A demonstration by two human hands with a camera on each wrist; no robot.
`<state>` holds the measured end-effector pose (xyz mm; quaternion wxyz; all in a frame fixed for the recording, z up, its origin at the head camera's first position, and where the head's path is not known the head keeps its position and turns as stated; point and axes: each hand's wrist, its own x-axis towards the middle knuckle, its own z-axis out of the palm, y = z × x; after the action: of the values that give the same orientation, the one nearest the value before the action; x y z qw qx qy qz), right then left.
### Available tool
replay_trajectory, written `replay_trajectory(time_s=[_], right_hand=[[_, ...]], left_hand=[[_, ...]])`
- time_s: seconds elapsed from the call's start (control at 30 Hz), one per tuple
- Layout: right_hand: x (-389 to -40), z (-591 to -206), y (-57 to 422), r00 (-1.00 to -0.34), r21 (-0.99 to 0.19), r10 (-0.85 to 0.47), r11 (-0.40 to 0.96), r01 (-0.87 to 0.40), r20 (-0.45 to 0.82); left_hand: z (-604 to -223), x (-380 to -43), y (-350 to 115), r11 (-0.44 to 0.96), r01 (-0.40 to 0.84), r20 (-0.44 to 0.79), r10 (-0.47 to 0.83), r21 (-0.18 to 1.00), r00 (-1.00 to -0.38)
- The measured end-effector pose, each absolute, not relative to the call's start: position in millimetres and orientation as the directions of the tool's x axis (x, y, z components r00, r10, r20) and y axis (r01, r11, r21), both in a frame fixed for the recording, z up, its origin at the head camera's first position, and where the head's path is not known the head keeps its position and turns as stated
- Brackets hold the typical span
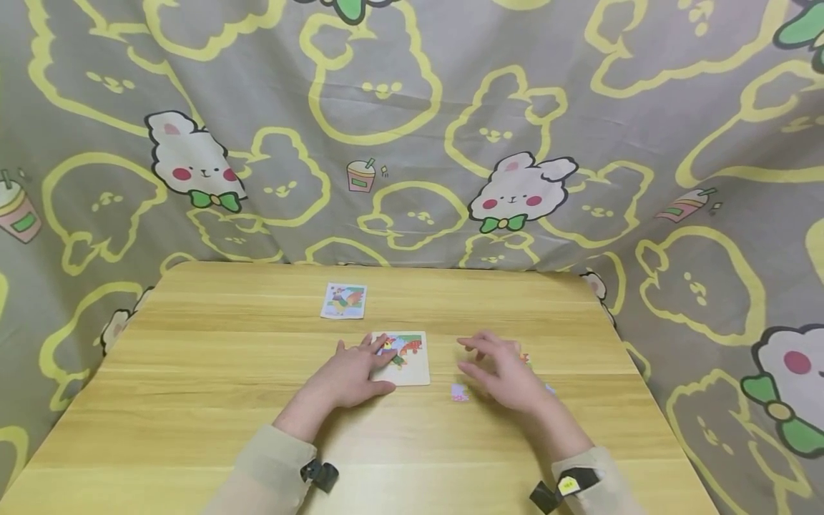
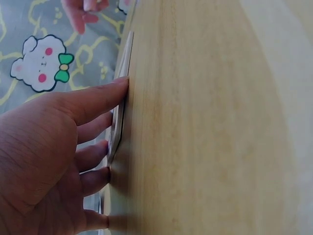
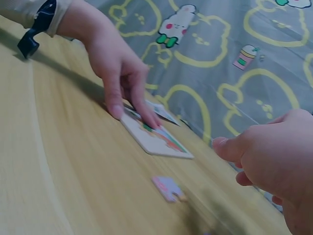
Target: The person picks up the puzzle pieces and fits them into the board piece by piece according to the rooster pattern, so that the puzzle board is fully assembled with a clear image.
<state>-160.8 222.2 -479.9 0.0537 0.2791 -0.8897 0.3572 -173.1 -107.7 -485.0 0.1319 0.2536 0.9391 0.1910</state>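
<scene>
A square jigsaw board [image 1: 415, 372], partly filled with colourful pieces at its top and left, lies on the wooden table. My left hand [image 1: 354, 375] rests on its left side, fingers spread over the picture and thumb at the near edge. In the left wrist view the thumb touches the edge of the board [image 2: 117, 122]. My right hand [image 1: 508, 372] hovers right of the board with thumb and forefinger apart; I see nothing between them. A loose lilac-and-pink puzzle piece [image 3: 167, 188] lies between the board and this hand. More pieces [image 1: 525, 357] are partly hidden by the right hand.
Behind the board, to the left, lies a small picture card [image 1: 344, 300] with a similar colourful image. The wooden table [image 1: 225, 400] reaches back to a grey curtain [image 1: 399, 107] with cartoon rabbits, which also hangs at both sides.
</scene>
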Motion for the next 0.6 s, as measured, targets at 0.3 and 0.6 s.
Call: replay_trajectory(time_s=[0.3, 0.6], right_hand=[[-154, -480, 264, -0.852, -0.575, -0.404, 0.629, -0.524, 0.334], [-152, -486, 295, -0.871, -0.569, -0.365, 0.66, -0.491, 0.329]], left_hand=[[-485, -174, -107, 0.806, 0.42, -0.153, 0.518, 0.418, -0.842], [-484, -174, -107, 0.807, 0.42, -0.155, 0.517, 0.415, -0.842]])
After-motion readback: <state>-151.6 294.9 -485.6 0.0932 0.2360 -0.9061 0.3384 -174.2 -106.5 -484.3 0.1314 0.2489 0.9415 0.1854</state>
